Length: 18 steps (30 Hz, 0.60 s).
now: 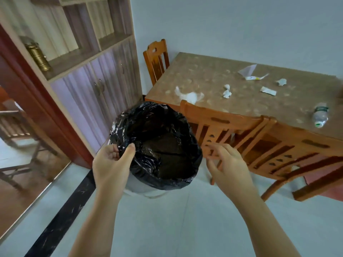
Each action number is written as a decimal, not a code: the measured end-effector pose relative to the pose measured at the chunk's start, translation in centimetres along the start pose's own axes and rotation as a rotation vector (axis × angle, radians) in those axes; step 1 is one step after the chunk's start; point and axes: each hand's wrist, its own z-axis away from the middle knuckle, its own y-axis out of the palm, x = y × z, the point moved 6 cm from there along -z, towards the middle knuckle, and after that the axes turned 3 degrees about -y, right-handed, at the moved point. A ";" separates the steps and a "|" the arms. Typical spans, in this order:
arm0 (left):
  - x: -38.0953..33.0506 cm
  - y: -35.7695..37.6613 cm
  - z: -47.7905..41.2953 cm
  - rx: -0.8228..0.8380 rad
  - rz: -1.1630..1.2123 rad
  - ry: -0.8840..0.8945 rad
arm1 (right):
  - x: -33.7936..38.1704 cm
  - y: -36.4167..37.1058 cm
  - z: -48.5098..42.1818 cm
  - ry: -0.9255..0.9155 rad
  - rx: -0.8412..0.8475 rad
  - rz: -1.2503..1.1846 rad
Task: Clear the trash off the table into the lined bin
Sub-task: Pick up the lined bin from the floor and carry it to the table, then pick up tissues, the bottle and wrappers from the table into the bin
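Note:
A white bin (pixel 144 190) lined with a black bag (pixel 159 141) stands on the floor by the table's corner. My left hand (pixel 111 164) pinches the bag's near left rim between thumb and fingers. My right hand (pixel 228 164) hovers to the right of the bin with fingers spread and holds nothing. On the brown table (pixel 204 75) lie a crumpled white plastic bag (pixel 191 96), two small paper wads (pixel 227 90), a torn wrapper (pixel 268 90), another paper scrap (pixel 282 82), a clear plastic packet (pixel 250 72) and a plastic bottle (pixel 320 116) on its side.
Two wooden chairs (pixel 241 134) are pushed in along the table's near side, right behind my right hand. A third chair (pixel 156 58) stands at the far end. A cabinet with shelves (pixel 89 71) lines the left wall. A doorway (pixel 22 141) opens at left.

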 end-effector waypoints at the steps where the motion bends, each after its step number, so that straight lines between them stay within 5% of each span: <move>1: 0.1 0.3 -1.4 -0.029 -0.009 0.002 | 0.1 1.0 -1.5 -0.011 0.015 -0.009; 9: 0.9 4.4 -14.8 -0.101 -0.083 0.067 | 0.8 8.4 -14.9 -0.005 0.030 0.006; 18: -2.1 11.5 -30.9 0.007 -0.154 0.172 | 1.7 13.6 -30.4 0.126 0.008 0.008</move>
